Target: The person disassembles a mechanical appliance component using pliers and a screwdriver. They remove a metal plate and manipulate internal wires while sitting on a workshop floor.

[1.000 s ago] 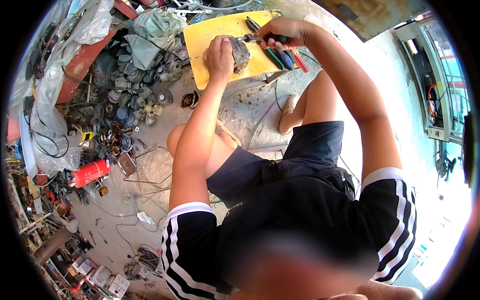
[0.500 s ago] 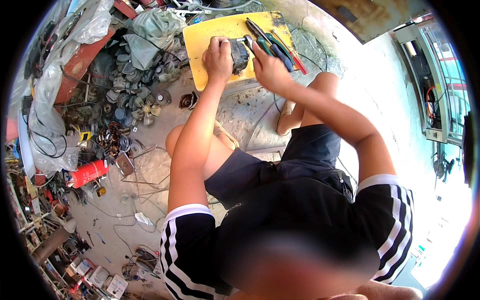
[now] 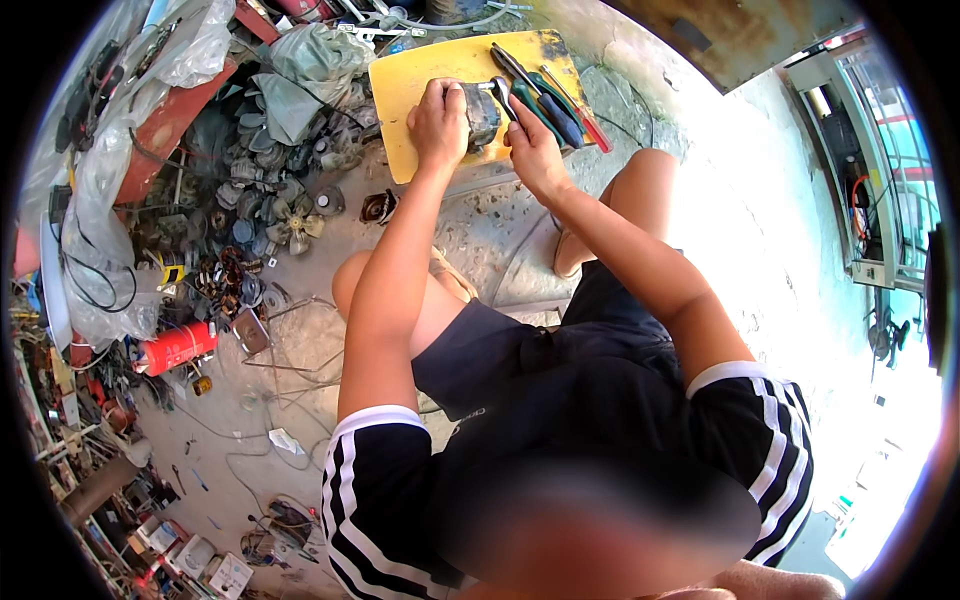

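Observation:
On a yellow board (image 3: pixel 400 75), my left hand (image 3: pixel 438 125) is wrapped round the side of a dark, blocky metal part (image 3: pixel 482 117), perhaps a small motor. My right hand (image 3: pixel 537 152) grips the handle of a ratchet wrench (image 3: pixel 505 98). The wrench head meets the far right side of the part; the exact contact is too small to make out. Beside my right hand lie pliers (image 3: pixel 522 68) with dark green handles, a tool with blue grips (image 3: pixel 562 122) and a red-handled screwdriver (image 3: pixel 597 133).
Small motors and metal parts (image 3: pixel 265 185) are heaped on the floor left of the board. A red cylinder (image 3: pixel 178 348) lies lower left, near loose cables (image 3: pixel 240 455). A rusty metal panel (image 3: pixel 735 35) overhangs the far right, and a glass-fronted cabinet (image 3: pixel 860 150) stands at the right.
My right hand has drawn slightly toward me with the wrench, and my right elbow has dropped inward. My left hand stays on the part.

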Action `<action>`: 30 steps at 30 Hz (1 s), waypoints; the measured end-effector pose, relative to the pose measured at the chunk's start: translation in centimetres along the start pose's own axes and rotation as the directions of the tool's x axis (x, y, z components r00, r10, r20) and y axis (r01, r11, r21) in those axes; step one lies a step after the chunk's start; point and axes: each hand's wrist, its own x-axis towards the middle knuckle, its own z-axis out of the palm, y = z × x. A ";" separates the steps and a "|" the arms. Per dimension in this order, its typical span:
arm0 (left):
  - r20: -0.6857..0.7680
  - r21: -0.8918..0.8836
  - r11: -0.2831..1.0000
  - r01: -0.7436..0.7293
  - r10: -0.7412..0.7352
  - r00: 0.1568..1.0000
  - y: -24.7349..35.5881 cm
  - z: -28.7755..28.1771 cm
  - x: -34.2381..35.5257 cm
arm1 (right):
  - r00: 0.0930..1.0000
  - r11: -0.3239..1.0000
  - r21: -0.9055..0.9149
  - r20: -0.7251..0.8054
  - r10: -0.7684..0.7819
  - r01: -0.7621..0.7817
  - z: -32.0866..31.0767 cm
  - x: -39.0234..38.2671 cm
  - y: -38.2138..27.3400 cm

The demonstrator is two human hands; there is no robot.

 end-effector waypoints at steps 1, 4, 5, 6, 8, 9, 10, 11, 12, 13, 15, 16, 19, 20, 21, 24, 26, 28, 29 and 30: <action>-0.013 0.010 1.000 -0.013 0.013 1.000 -0.1 0.1 -0.1 | 0.997 0.993 0.096 0.014 0.074 -0.075 0.2 -0.1 -0.6; -0.003 -0.004 1.000 0.011 -0.011 1.000 -0.3 0.2 -0.2 | 0.997 0.998 -0.027 -0.045 0.055 -0.056 0.1 -0.6 -1.1; -0.017 0.023 1.000 -0.014 0.014 1.000 -0.2 0.4 -0.3 | 0.997 0.996 -0.079 -0.065 0.035 -0.040 -0.1 -0.7 -0.7; -0.029 0.055 0.998 -0.038 0.040 0.999 -0.1 0.6 -0.3 | 0.996 0.998 -0.063 -0.088 -0.010 0.005 -0.3 -0.7 0.1; -0.030 0.114 0.992 -0.056 0.059 0.998 -0.1 0.7 -0.2 | 0.974 0.995 0.069 -0.210 0.084 -0.071 -0.8 -0.8 0.7; -0.037 0.108 0.993 -0.057 0.061 0.997 -0.2 0.7 -0.1 | 0.948 0.979 0.167 -0.274 0.163 -0.120 -1.1 -0.7 0.6; -0.044 0.101 0.993 -0.059 0.064 0.997 -0.3 0.8 -0.1 | 0.942 0.991 0.105 -0.315 0.113 -0.083 -1.5 -0.4 0.3; -0.051 0.095 0.994 -0.058 0.063 0.997 -0.3 0.8 -0.2 | 0.955 0.998 -0.044 -0.288 -0.064 0.054 -1.9 0.0 -0.3; -0.053 0.094 0.994 -0.058 0.063 0.997 -0.3 0.7 -0.2 | 0.957 0.979 -0.162 -0.242 -0.159 0.122 -2.2 0.9 -0.1; -0.055 0.093 0.994 -0.058 0.063 0.996 -0.3 0.6 -0.1 | 0.951 0.943 -0.273 -0.183 -0.247 0.192 -2.3 2.3 0.2; -0.085 0.093 0.993 -0.071 0.079 0.993 -0.3 0.4 -0.3 | 0.971 0.881 -0.429 -0.033 -0.235 0.199 -2.2 4.3 -1.5; -0.111 0.097 0.991 -0.087 0.098 0.989 -0.3 0.4 -0.4 | 0.961 0.847 -0.468 0.018 -0.275 0.252 -2.0 5.3 -1.0; -0.127 0.094 0.994 -0.059 0.071 0.989 -0.7 0.6 0.2 | 0.928 0.768 -0.530 0.116 -0.353 0.359 -1.8 6.8 -1.1; -0.133 0.073 0.996 -0.050 0.059 0.989 -0.7 1.0 0.3 | 0.956 0.777 -0.562 0.106 -0.272 0.284 -1.9 7.0 -1.0; -0.295 0.233 0.966 -0.115 0.183 0.938 -0.9 1.7 0.3 | 0.960 0.799 -0.531 0.154 -0.234 0.280 -1.8 6.1 -2.7; -0.430 0.147 0.988 -0.055 0.114 0.896 1.7 1.9 0.5 | 0.855 0.735 -0.439 0.222 -0.469 0.517 -1.3 3.4 -4.1; -0.551 0.106 0.985 -0.133 0.170 0.817 4.4 0.5 1.0 | 0.793 0.611 -0.506 0.366 -0.487 0.609 -1.0 3.3 -4.0; -0.677 0.077 0.951 -0.299 0.270 0.685 5.8 0.0 2.5 | 0.707 0.481 -0.520 0.483 -0.516 0.706 -1.1 3.8 -3.3; -0.708 0.107 0.943 -0.316 0.295 0.641 7.0 -0.7 2.4 | 0.670 0.442 -0.505 0.509 -0.540 0.741 -1.0 3.4 -3.9; -0.757 0.113 0.931 -0.348 0.307 0.577 7.5 -1.2 2.6 | 0.700 0.483 -0.507 0.494 -0.516 0.714 -0.5 2.4 -5.0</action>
